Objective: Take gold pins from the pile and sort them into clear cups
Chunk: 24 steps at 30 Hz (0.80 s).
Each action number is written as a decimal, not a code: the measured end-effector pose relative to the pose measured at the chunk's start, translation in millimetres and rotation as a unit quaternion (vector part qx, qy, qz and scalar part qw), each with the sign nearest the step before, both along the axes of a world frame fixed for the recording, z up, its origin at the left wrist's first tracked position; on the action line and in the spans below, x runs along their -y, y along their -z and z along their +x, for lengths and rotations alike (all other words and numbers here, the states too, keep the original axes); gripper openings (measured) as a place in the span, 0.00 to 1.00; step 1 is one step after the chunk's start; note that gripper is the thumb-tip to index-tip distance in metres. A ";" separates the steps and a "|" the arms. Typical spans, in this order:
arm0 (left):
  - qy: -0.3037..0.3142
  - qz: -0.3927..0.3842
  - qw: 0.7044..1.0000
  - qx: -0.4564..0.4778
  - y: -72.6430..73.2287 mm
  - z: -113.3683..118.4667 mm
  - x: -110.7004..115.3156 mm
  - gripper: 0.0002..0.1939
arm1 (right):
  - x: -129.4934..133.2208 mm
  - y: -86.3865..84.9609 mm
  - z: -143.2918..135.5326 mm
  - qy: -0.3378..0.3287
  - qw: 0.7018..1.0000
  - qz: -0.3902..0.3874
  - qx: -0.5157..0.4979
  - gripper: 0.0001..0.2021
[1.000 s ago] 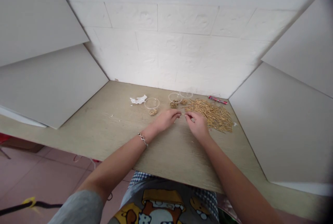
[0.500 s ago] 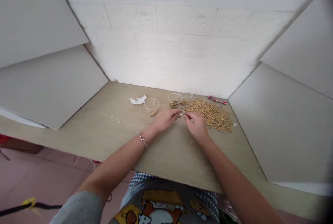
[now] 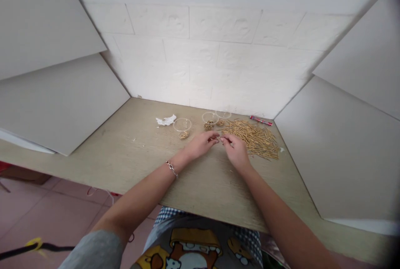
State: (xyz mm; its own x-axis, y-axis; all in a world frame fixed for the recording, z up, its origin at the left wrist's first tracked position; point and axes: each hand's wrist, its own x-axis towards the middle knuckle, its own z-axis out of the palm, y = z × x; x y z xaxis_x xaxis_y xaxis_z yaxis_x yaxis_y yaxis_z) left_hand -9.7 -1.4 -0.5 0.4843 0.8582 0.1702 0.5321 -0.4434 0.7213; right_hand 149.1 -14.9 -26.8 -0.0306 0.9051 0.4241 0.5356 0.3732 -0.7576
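My left hand point(image 3: 202, 144) is closed near the middle of the table, its fingertips nearly meeting those of my right hand point(image 3: 235, 149). Something small and thin is pinched between the two hands, too small to make out. A spread pile of thin, golden-brown sticks point(image 3: 254, 138) lies just beyond and right of my right hand. Behind my hands sit a dark clump of small pieces point(image 3: 208, 125) and a smaller clump point(image 3: 220, 123). Another little clump point(image 3: 183, 135) rests left of my left hand, in front of a clear round lid or dish point(image 3: 182, 125).
Crumpled white tissue point(image 3: 166, 120) lies at the back left. Two more clear round rims point(image 3: 210, 117) stand near the wall. A red tube point(image 3: 261, 120) lies behind the sticks. Grey panels flank the table point(image 3: 118, 148) on both sides, and a white wall closes the back.
The fingertips of my two hands have come slightly closer together, and the thin piece between them shows less. The things on the table look unmoved.
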 end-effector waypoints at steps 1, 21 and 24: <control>-0.002 0.001 1.000 -0.006 0.5 -0.1 -0.8 0.13 | 0.2 -0.2 -0.1 0.005 1.000 0.004 -0.004 0.11; 0.011 -0.127 0.983 0.135 13.0 2.4 -8.3 0.12 | 2.8 -4.4 -1.1 0.022 0.999 0.031 -0.016 0.09; -0.001 -0.120 0.985 0.127 10.6 2.6 -7.3 0.11 | 1.8 -4.2 0.4 0.029 0.999 0.019 -0.016 0.09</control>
State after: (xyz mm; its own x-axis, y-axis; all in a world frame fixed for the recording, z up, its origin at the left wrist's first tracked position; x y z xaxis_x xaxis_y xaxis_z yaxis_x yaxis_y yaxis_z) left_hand -7.1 5.8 -11.2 0.4513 0.8890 0.0774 0.3219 -0.2431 0.9150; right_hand 149.4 -16.7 -22.6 0.0350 0.8879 0.4588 0.5333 0.3716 -0.7599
